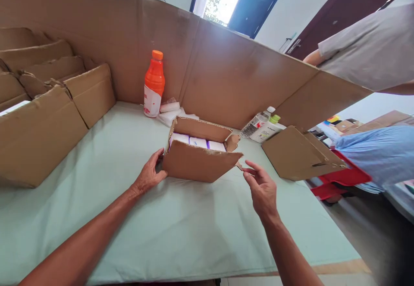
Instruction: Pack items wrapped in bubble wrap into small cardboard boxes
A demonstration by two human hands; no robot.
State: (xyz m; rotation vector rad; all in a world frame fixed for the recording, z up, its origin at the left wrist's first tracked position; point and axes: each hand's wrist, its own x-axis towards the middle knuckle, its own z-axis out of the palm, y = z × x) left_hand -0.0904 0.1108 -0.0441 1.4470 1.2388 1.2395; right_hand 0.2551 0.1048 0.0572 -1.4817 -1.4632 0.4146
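Divided cardboard box at the left of the bench. Left-hand grip holds the left end of the small carton, thumb on front wall; carton sits mid-bench, nearer the far edge. White packs are in, so filling looks at least partly done; top flaps not folded over, so that reads as undone. Right-hand grip half-curled at the carton's right end; can't tell if it's pinching. Brown box by the right edge.

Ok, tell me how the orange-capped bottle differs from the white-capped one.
The orange-capped bottle has an orange body; the white-capped bottle is clear. The orange-capped bottle looks larger than the white-capped bottle. Both sit beyond the open cardboard box, near the cardboard wall.
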